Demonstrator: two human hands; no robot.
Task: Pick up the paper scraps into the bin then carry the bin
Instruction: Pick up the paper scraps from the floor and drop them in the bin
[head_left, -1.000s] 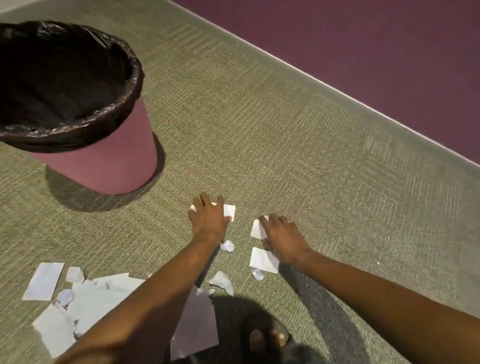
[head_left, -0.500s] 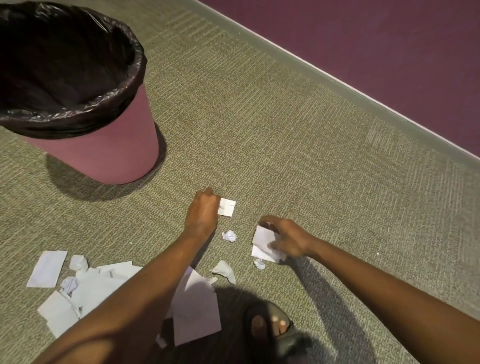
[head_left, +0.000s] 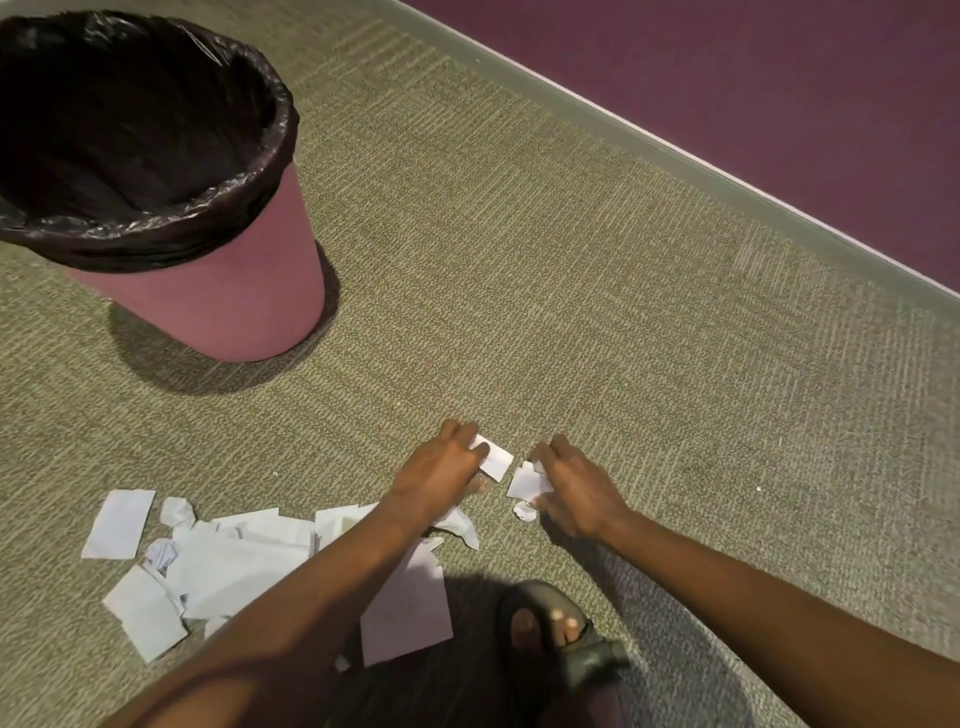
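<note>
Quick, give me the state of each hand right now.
Left hand: closed on a white paper scrap at the carpet.
Right hand: closed on torn white paper pieces.

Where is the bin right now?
The bin stands upright on the carpet at the upper left of the head view, beyond the paper scraps.

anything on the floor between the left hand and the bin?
Nothing: in the head view, only bare carpet and the bin's shadow lie between the left hand and the bin. The scrap pile sits off to the side.
</note>
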